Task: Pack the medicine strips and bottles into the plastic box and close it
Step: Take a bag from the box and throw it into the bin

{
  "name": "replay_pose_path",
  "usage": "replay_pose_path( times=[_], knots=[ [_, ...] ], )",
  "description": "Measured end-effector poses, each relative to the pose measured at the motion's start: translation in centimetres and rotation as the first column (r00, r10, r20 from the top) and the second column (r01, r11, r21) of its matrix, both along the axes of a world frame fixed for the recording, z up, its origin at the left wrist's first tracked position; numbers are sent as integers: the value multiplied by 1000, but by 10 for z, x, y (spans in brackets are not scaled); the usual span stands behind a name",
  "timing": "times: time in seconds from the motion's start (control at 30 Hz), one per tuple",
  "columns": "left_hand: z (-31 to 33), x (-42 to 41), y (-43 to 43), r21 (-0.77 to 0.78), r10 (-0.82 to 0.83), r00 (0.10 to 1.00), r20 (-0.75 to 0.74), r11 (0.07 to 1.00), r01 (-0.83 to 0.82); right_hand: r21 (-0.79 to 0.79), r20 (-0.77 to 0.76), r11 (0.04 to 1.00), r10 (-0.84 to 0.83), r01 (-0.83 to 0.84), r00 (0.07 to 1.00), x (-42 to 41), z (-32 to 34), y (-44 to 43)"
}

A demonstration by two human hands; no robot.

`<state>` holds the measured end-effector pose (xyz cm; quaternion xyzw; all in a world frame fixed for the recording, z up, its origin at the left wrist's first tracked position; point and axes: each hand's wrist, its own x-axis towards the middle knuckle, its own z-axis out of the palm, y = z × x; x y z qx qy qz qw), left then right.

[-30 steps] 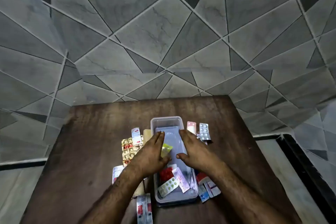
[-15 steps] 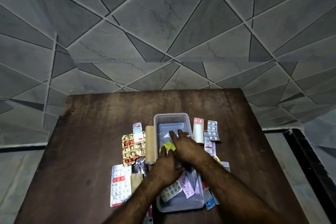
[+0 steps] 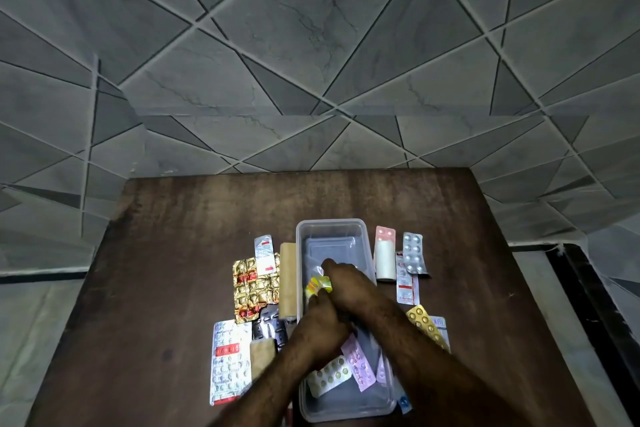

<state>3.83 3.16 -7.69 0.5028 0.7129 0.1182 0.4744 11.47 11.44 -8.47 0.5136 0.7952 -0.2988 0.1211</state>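
Both hands (image 3: 341,302) pinching yellow packet (image 3: 318,285) over open plastic box (image 3: 367,239), blister strips (image 3: 329,376) inside

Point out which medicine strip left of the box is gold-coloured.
The gold foil strip with red printing, lying flat just left of the tan roll. The other strips on that side are white: a small one overlapping its far edge and a large one nearer the person.

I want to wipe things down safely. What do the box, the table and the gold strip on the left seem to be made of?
The box looks like clear, slightly frosted plastic: its contents show through the walls. The table seems dark wood or wood-look laminate, with visible grain and a matte, worn finish. The gold strip appears to be shiny crinkled foil, catching light on its bumps.
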Motion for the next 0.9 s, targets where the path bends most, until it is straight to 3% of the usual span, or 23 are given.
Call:
replay_pose_path(
  times=[0.17, 0.3, 0.53, 0.7, 0.9],
  knots=[
    [20, -3, -8, 70, 82, 993, 88, 994, -88, -49, -133, 981, -193, 188, 972, 4, 16, -3],
    [36, 3, -10, 232, 131, 983, 129, 960, -159, 5, -278, 957, -279, 291, 919, 24, 42, -1],
    [55, 41, -2, 396, 218, 928, 302, 857, -330, -141, -568, 826, -519, 545, 639, 96, 78, -6],
    [67, 95, 8, 391, 141, 923, 357, 875, -285, -260, -667, 748, -596, 610, 447, 164, 96, -18],
    [67, 198, 27, 393, 3, 932, 361, 906, -155, -235, -660, 649, -653, 724, 371, 269, 99, -30]
  ],
)
